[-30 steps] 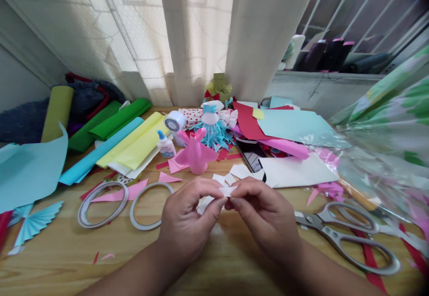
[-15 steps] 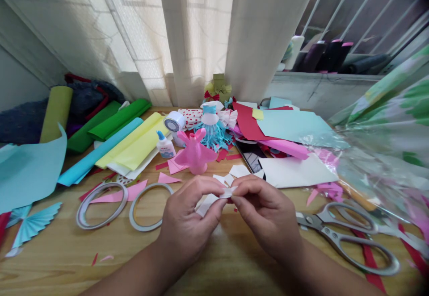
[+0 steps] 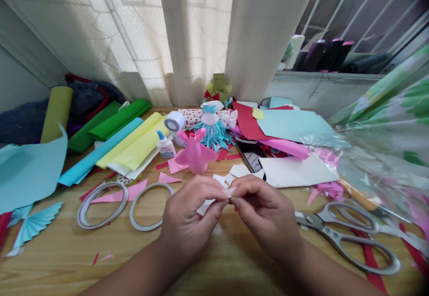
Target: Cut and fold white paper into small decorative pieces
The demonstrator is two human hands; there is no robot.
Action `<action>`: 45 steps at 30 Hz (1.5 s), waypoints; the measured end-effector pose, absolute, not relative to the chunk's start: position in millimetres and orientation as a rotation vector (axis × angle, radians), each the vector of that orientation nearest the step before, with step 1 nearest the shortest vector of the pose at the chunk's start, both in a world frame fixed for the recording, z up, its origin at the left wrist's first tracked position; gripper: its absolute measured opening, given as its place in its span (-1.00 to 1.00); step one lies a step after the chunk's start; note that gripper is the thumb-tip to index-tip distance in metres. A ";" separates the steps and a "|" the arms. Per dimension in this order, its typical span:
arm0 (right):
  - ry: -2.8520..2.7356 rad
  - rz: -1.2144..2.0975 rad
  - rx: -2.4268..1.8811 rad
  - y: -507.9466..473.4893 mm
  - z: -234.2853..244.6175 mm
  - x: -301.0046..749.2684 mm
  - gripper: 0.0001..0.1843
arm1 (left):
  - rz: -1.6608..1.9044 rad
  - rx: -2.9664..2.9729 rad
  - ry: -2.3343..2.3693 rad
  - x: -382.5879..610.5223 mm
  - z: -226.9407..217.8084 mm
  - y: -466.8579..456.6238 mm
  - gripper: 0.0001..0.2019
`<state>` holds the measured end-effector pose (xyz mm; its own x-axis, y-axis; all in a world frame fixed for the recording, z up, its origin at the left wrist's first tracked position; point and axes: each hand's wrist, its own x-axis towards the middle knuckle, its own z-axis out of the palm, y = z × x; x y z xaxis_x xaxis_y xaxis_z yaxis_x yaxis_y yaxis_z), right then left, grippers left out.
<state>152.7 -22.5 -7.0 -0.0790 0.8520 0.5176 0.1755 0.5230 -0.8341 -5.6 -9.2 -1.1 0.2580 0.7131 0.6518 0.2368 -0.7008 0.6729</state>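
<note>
My left hand (image 3: 189, 212) and right hand (image 3: 268, 213) are clamped together on a small white paper piece (image 3: 229, 192), pinched between the fingertips at lower center of the frame, above the wooden tabletop (image 3: 50, 271). White paper offcuts (image 3: 239, 170) lie just ahead; a pink paper dress (image 3: 196, 152) stands beyond the left hand. Steel scissors (image 3: 338, 238) lie off to the lower right; a tape ring (image 3: 148, 206) sits just left.

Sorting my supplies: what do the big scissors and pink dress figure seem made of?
The scissors look like steel throughout, handles included, with a dull metallic sheen. The pink dress figure seems matte paper, judging by its folds; possibly thin card.
</note>
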 end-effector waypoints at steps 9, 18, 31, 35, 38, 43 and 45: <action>-1.583 0.644 -0.912 -22.2 -3.3 149.7 -0.83 | 1.488 2.043 0.960 -0.4 0.9 -12.2 -0.84; -1.551 0.657 -0.911 -22.3 -1.5 147.9 -0.81 | 1.455 1.972 0.963 -0.4 -2.4 -13.2 -0.84; -1.549 0.704 -0.929 -22.6 -4.1 149.4 -0.81 | 1.472 2.022 0.988 -0.1 0.3 -13.4 -0.83; -1.526 0.705 -0.925 -22.6 -6.0 148.5 -0.78 | 1.474 2.023 0.991 0.5 0.2 -14.1 -0.84; -1.516 0.716 -0.909 -22.9 -8.2 148.0 -0.77 | 1.469 1.955 0.971 0.0 -4.0 -14.8 -0.85; -1.535 0.729 -0.862 -23.1 -10.0 149.2 -0.79 | 1.440 1.918 0.934 -2.7 -11.1 -15.1 -0.82; -1.573 0.705 -0.847 -22.8 -8.8 150.4 -0.79 | 1.447 1.957 0.935 -3.6 -10.5 -14.5 -0.81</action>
